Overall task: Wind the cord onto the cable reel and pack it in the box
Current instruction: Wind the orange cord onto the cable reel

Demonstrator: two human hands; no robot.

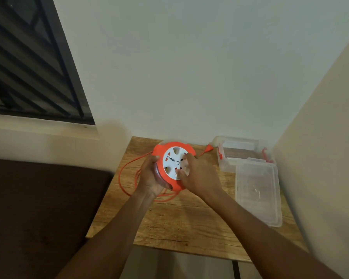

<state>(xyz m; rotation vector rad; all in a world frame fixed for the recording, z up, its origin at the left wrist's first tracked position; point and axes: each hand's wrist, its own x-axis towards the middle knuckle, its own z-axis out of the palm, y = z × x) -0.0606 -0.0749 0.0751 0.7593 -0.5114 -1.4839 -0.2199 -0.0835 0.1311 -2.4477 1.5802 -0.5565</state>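
Note:
An orange cable reel (pixel 170 157) with a white socket face is held tilted above the wooden table (pixel 189 222). My left hand (pixel 151 178) grips its left rim and underside. My right hand (pixel 197 176) rests on the white face, fingers on the right side of it. Loose orange cord (pixel 127 170) loops on the table to the left of and below the reel. The orange plug (pixel 207 149) lies on the table behind the reel, to its right. A clear plastic box (pixel 226 164) with orange latches stands open at the back right.
The box's clear lid (pixel 258 190) lies flat in front of the box along the right wall. White walls close the table at the back and right. A dark brown cushion (pixel 38 208) sits to the left, below a window with dark bars.

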